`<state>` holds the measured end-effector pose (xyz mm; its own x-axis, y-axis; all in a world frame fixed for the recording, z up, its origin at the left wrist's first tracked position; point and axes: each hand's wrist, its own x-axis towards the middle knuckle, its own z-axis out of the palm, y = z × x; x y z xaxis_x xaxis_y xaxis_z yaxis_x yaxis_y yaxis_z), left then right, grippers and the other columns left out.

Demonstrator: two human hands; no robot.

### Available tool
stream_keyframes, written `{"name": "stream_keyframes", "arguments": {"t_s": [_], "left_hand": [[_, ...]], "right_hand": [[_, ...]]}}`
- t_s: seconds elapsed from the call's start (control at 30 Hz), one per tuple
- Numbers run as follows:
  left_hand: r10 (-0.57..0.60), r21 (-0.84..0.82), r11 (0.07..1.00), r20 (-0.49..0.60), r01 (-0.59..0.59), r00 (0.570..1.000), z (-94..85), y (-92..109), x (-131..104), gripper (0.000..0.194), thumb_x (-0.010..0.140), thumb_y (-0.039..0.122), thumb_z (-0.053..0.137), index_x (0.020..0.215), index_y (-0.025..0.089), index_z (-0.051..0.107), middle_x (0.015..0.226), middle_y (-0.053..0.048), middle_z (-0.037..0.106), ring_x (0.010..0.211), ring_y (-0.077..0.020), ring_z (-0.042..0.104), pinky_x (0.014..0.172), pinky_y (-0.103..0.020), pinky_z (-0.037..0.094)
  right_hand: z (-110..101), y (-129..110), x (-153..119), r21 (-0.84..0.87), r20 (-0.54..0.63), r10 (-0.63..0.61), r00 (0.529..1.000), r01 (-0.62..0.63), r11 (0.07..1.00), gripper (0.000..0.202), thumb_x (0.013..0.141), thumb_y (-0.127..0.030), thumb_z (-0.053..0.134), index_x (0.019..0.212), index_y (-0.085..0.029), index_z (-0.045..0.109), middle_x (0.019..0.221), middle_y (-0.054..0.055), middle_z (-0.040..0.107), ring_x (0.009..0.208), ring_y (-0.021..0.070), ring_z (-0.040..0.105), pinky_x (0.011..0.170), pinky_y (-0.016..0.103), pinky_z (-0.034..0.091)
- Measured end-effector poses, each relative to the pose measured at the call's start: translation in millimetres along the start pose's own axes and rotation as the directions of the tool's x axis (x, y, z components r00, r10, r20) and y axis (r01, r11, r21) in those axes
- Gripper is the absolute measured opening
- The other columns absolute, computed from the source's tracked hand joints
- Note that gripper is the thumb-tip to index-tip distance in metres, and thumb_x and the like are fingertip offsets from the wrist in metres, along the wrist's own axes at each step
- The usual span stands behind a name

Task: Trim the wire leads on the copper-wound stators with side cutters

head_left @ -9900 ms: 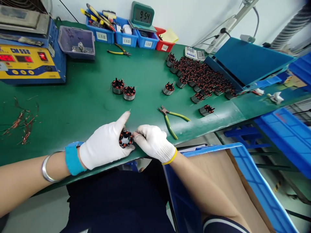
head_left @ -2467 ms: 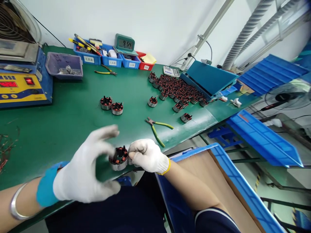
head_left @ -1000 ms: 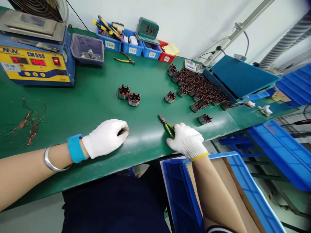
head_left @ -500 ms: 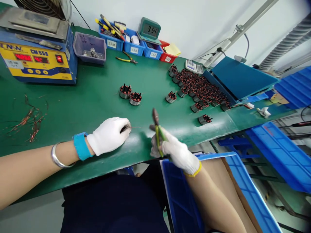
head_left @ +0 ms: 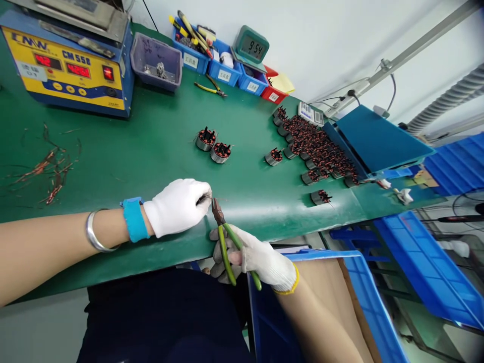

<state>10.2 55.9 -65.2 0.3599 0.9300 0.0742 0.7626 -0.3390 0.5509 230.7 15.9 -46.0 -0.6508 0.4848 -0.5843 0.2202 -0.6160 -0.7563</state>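
Observation:
My left hand [head_left: 181, 207], in a white glove, is closed in a pinch above the green table [head_left: 151, 151]; thin wire shows at its fingertips, and anything more inside the fingers is hidden. Green-handled pliers [head_left: 223, 228] are held in my gloved right hand [head_left: 253, 257], their handles spread and their dark jaws right beside my left fingertips. Beyond the hands stand two wound motor cores [head_left: 206, 138] side by side. A single core [head_left: 274, 157] sits farther right, near a large group of cores [head_left: 317, 143]. Loose copper wire scraps [head_left: 53, 171] lie at the left.
A blue and yellow CM558 device [head_left: 75, 70] and a grey bin [head_left: 157, 63] stand at the back left. Behind are blue tool boxes [head_left: 191, 59], a clock [head_left: 251, 46] and second pliers [head_left: 210, 86]. A blue crate [head_left: 355, 257] is beside my right arm.
My right hand has brought the pliers left and down to my left fingertips, and the handles are now wider apart. The whole view has shifted a little.

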Motion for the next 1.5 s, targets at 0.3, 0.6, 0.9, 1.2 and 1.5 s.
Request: {"name": "stream_keyframes", "arguments": {"t_s": [0.3, 0.6, 0.9, 1.2, 1.5], "left_hand": [[0.048, 0.009, 0.999, 0.034, -0.048, 0.998, 1.0, -4, 0, 0.018, 0.085, 0.031, 0.042, 0.077, 0.02, 0.055, 0.075, -0.003, 0.059, 0.072, -0.0201, 0.054, 0.069, -0.033, 0.039], [0.037, 0.088, 0.995, 0.077, -0.044, 0.996, -13.6, -2, -4, 0.03, 0.075, 0.049, 0.052, 0.083, 0.022, 0.061, 0.081, -0.005, 0.062, 0.073, -0.0226, 0.057, 0.063, -0.033, 0.04], [-0.165, 0.277, 0.952, 0.107, 0.13, 0.98, -39.4, -18, 20, 0.049, 0.061, 0.069, 0.062, 0.073, 0.022, 0.063, 0.062, -0.003, 0.064, 0.049, -0.0177, 0.054, 0.049, -0.029, 0.038], [0.317, 0.002, 0.948, 0.043, -0.317, 0.947, 50.0, 42, 57, 0.093, 0.073, 0.064, 0.056, 0.144, 0.011, 0.03, 0.153, -0.019, 0.025, 0.141, -0.0339, 0.024, 0.113, -0.047, 0.024], [-0.069, 0.473, 0.873, -0.118, 0.117, 0.991, 17.6, 1, 21, 0.091, 0.075, 0.075, 0.04, 0.135, 0.006, 0.039, 0.144, -0.031, 0.032, 0.132, -0.0468, 0.029, 0.1, -0.065, 0.024]], "right_hand": [[8, -2, 2, -0.121, -0.136, -0.021, 0.99, 0.005, 0.993, 0.035, 0.076, -0.026, 0.061, 0.109, -0.019, 0.051, 0.078, -0.002, 0.052, 0.058, 0.0105, 0.056, 0.053, 0.025, 0.051], [4, 8, 4, -0.181, -0.124, -0.007, 0.992, -0.016, 0.983, 0.028, 0.083, -0.027, 0.053, 0.111, -0.02, 0.048, 0.068, -0.004, 0.051, 0.048, 0.01, 0.054, 0.045, 0.021, 0.044], [-10, -17, -6, 0.109, -0.441, -0.443, 0.78, 0.537, 0.837, 0.044, 0.071, -0.035, 0.065, 0.108, -0.021, 0.046, 0.074, -0.003, 0.051, 0.054, 0.0124, 0.054, 0.054, 0.03, 0.047], [-34, -10, 1, -0.081, -0.637, -0.623, 0.454, 0.765, 0.639, 0.038, 0.077, -0.038, 0.056, 0.111, -0.026, 0.043, 0.081, -0.003, 0.048, 0.061, 0.0121, 0.052, 0.058, 0.031, 0.048], [-63, -3, 1, -0.794, -0.605, -0.719, 0.342, -0.33, 0.511, 0.059, 0.08, -0.038, 0.053, 0.135, -0.022, 0.039, 0.117, 0.011, 0.056, 0.093, 0.0266, 0.059, 0.082, 0.041, 0.047]]}}
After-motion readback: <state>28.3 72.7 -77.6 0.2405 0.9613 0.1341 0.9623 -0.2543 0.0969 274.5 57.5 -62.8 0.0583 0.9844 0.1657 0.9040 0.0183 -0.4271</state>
